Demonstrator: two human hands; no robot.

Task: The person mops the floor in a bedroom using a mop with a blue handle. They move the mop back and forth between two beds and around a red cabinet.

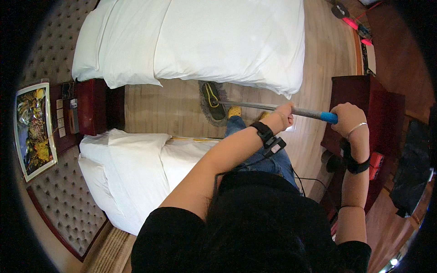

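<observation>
Both my hands are closed around the metal pole (pixel 307 112) of a flat floor mop. My left hand (pixel 285 116) grips it partway along. My right hand (pixel 350 119) holds the upper end, next to a blue sleeve (pixel 328 117). The pole slants down to the left to the mop head (pixel 213 107), a dark plate with a yellow outline and a grey fringe. That head lies on the wood-look floor (pixel 160 109) between two beds, its far end right beside the hanging sheet of the far bed.
White bedding covers the far bed (pixel 228 37) and the near bed (pixel 126 160). A dark red nightstand (pixel 90 107) stands between them at the left. Dark red wooden furniture (pixel 351 102) is close to my right hand. My yellow clogs (pixel 234 111) are beside the mop head; a black cable (pixel 309 179) hangs near my legs.
</observation>
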